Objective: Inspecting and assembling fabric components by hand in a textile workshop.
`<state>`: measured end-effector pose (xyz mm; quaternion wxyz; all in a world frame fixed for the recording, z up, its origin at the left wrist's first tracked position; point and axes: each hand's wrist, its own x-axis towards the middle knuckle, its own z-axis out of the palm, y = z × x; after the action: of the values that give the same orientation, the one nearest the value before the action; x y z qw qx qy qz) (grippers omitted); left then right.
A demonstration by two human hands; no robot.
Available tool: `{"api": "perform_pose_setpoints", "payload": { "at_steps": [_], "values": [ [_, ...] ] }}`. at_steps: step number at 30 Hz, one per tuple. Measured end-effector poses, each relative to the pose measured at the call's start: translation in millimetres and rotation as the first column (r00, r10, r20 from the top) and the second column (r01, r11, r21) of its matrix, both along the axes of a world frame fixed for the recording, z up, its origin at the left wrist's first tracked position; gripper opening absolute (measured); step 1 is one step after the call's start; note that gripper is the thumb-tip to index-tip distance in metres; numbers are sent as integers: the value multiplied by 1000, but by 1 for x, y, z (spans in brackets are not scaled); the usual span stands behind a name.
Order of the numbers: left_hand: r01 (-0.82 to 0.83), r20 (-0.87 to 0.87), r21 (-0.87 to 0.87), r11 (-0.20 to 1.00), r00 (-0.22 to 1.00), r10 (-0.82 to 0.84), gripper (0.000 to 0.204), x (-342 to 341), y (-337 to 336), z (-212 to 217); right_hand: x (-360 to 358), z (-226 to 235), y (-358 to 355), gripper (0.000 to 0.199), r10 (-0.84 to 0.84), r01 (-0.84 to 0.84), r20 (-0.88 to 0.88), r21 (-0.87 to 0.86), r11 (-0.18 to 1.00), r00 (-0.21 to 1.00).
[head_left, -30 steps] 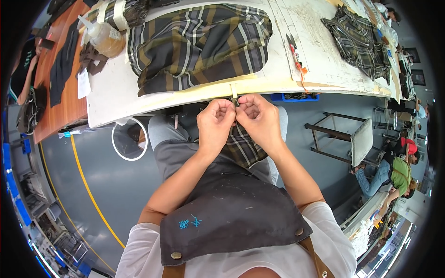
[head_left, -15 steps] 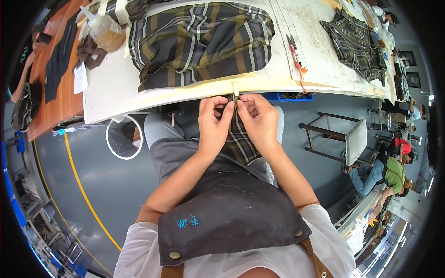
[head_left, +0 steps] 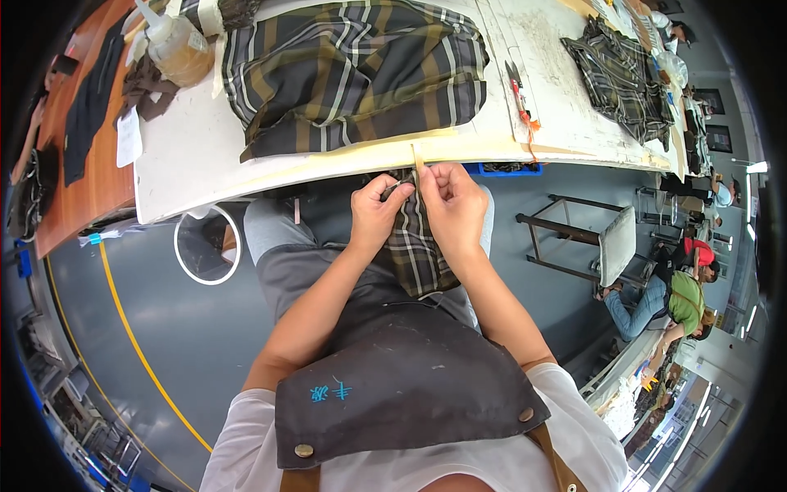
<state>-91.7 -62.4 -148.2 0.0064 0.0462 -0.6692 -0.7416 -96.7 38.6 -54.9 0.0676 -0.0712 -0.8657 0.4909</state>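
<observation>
Just below the front edge of the worktable, both my hands work close together at a plaid fabric piece (head_left: 420, 266) that hangs down over my lap. My left hand (head_left: 379, 215) is closed, thumb against bent fingers, pinching the upper left part of the cloth. Slightly higher, my right hand (head_left: 456, 205) pinches with thumb and forefinger at the lower end of a narrow cream strip (head_left: 417, 155), which hangs over the table edge. The cloth's upper edge runs beside that hand, and its fingertips partly hide where strip and cloth meet.
A large folded plaid cloth (head_left: 352, 78) covers much of the white table (head_left: 525, 143). Right of it lie red-handled scissors (head_left: 516, 90) and another plaid bundle (head_left: 619, 78). A glue bottle (head_left: 176, 49) stands left. Below are a bin (head_left: 208, 279) and a stool (head_left: 615, 246); people sit at right.
My right hand has risen slightly toward the table edge and now pinches at the cream strip. My hands have drawn a little apart, with more plaid cloth showing between them. The view has shifted slightly.
</observation>
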Motion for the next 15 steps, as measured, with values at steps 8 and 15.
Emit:
{"api": "perform_pose_setpoints", "payload": {
  "at_steps": [8,15],
  "values": [
    [-65,-34,-10,998,997,65,19,0,0,1,12,-3,11,15,93,-64,63,-370,927,994],
    [-145,-56,23,989,988,147,22,-1,4,-5,6,2,9,16,97,-12,164,-455,890,982]
  ]
}}
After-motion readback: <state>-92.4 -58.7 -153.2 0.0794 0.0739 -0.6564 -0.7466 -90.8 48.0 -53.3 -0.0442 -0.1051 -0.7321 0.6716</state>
